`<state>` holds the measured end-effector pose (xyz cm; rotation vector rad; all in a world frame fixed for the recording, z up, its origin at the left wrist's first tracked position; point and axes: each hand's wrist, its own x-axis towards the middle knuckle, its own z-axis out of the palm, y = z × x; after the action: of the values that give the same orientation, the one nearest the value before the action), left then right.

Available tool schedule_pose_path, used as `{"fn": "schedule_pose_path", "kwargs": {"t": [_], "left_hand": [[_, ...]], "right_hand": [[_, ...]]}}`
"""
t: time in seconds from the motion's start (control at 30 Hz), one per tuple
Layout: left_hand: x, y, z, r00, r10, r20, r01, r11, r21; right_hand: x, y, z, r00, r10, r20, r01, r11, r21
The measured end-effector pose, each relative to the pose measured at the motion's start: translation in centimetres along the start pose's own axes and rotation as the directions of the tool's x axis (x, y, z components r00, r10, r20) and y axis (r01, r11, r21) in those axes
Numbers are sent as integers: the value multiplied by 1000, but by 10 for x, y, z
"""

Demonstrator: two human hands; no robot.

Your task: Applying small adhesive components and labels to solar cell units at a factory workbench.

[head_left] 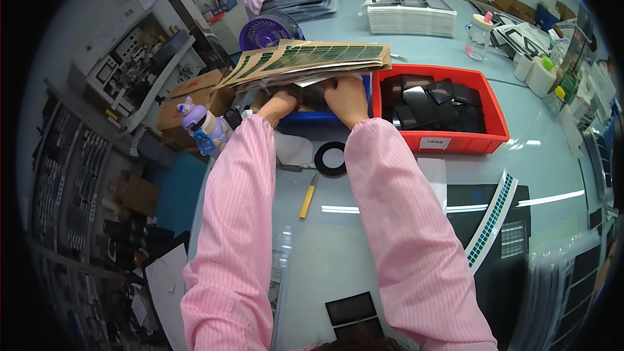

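Blue bin (325,117) as ref: sheet stack (312,60) on top, parts bin (442,138) right, tape ring (331,158) in front, purple bottle (205,129) left.

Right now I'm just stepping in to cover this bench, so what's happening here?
A person in pink striped sleeves reaches both hands into a blue bin at the back of the table. The left hand and right hand are under a fanned stack of brown sheets with green strips lying across the bin; what they grasp is hidden. Beside it, a red bin holds black square parts. A black tape ring and a yellow-handled knife lie untouched.
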<state>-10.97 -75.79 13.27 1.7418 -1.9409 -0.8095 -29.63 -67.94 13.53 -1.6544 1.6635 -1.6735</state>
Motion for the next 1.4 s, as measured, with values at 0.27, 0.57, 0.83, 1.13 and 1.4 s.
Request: {"fn": "schedule_pose_path", "kwargs": {"t": [0.27, 0.57, 0.83, 1.13, 1.4], "left_hand": [[-9, 13, 8, 998, 35, -44, -41, 989, -140], [-21, 20, -4, 997, 55, 55, -47, 989, -140], [-32, 35, -5, 996, 8, 85, -8, 1000, 5], [-32, 29, -4, 997, 58, 42, -57, 998, -21], [-31, 24, -5, 976, 209, 56, -208, 978, -19]], "right_hand": [[-4, 4, -6, 999, -50, -23, 48, 997, -66], [-4, 1, -8, 999, -40, -14, 39, 997, -64], [-5, 5, -7, 998, -47, -41, 44, 996, -75], [-4, 4, -11, 999, -27, 17, 28, 997, -66], [-5, 4, -7, 999, -43, -13, 42, 997, -70]]}}
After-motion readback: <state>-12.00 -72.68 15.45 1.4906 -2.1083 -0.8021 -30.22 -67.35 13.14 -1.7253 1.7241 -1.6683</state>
